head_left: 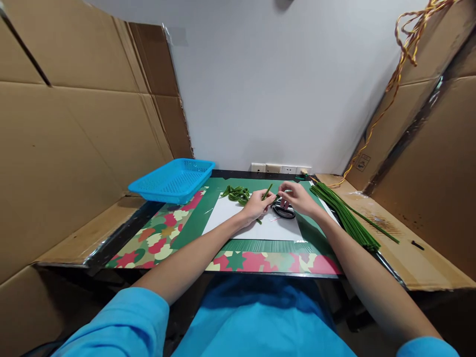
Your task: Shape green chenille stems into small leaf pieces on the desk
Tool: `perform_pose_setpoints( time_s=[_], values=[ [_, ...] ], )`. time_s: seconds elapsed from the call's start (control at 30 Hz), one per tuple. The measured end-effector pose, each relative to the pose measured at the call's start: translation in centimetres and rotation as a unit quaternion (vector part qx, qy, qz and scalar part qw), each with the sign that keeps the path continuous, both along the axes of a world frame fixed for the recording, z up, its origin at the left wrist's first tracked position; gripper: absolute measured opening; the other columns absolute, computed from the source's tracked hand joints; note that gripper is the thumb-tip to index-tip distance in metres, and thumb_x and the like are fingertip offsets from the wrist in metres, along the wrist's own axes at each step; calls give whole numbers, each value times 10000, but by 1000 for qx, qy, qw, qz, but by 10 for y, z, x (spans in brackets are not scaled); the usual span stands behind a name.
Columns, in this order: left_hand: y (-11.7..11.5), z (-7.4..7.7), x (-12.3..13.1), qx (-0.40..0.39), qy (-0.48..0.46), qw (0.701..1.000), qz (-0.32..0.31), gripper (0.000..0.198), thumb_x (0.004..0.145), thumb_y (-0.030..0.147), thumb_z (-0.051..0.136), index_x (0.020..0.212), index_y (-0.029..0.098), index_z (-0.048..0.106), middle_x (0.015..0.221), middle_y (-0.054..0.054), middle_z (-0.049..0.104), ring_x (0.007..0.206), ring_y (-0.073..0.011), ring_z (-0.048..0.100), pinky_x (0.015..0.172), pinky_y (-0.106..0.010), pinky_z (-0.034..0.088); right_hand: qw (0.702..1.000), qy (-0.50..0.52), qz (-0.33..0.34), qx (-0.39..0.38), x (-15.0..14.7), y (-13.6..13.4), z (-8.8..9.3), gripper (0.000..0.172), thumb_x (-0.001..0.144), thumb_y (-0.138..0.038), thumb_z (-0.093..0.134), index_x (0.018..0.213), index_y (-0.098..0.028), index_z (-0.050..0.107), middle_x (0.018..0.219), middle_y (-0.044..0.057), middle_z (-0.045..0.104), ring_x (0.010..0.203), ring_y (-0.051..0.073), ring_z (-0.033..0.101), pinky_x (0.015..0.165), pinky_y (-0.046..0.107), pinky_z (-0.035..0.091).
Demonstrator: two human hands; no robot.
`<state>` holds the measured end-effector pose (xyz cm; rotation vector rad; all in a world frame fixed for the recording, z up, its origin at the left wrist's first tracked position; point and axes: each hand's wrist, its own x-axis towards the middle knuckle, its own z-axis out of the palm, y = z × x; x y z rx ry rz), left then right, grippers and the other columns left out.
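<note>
My left hand (256,205) is closed around a green pipe cleaner (267,192); one end sticks up past the fingers and another bit shows below the palm. My right hand (296,198) pinches a short green length at its fingertips, close to the left thumb. Whether this is the same pipe cleaner, I cannot tell. Beneath and between the hands, scissors (284,211) with black handles lie on a white sheet (238,229); their blades are mostly hidden. Just beyond my left hand rests a small heap of bent green pipe cleaners (236,193).
A bundle of straight green pipe cleaners (345,218) lies at the right. At the back left stands a blue perforated basket (174,178). Cardboard walls (82,114) flank the table. Power sockets (280,169) line the wall, and a twisted yellow cord (375,121) hangs at the right.
</note>
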<state>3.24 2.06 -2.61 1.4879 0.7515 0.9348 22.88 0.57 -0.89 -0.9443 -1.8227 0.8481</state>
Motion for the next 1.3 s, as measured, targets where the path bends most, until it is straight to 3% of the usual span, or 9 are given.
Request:
perform_pose_setpoints(
  time_s=[0.33,0.57,0.8,0.93,1.3],
  values=[
    [-4,1,2,-8,-14,1000,-10,410,886,520,759,835,185,528,582,70,470,353,-28,317,382,-197,153,999,20,12,-45,2,2,-2,392,898,-583,654,898,-203,559,825,10,632,606,148,669,466,233,536],
    [-6,2,2,-13,-2,999,-35,441,835,537,801,820,172,554,552,86,437,365,-24,304,376,-192,182,999,30,-18,17,0,-2,4,472,930,-525,644,1250,-180,683,1057,94,708,764,177,665,532,243,546],
    [-4,3,1,5,6,998,-58,519,763,584,851,924,141,633,630,42,574,376,-43,428,358,-190,258,999,22,-32,35,2,0,5,320,884,-464,711,927,-162,805,838,85,764,732,199,675,574,269,551],
    [-3,4,0,8,-7,999,-41,532,771,606,830,939,142,633,752,-12,669,376,-48,467,330,-193,286,999,30,-20,22,5,1,4,340,856,-490,736,903,-161,807,824,80,767,687,198,675,566,297,582],
    [2,2,0,-13,-55,998,2,413,845,525,784,913,159,605,743,22,635,350,-25,432,312,-176,239,998,63,-21,0,-3,-3,4,351,818,-487,784,942,-159,808,836,85,791,700,214,723,577,309,621]
  ],
)
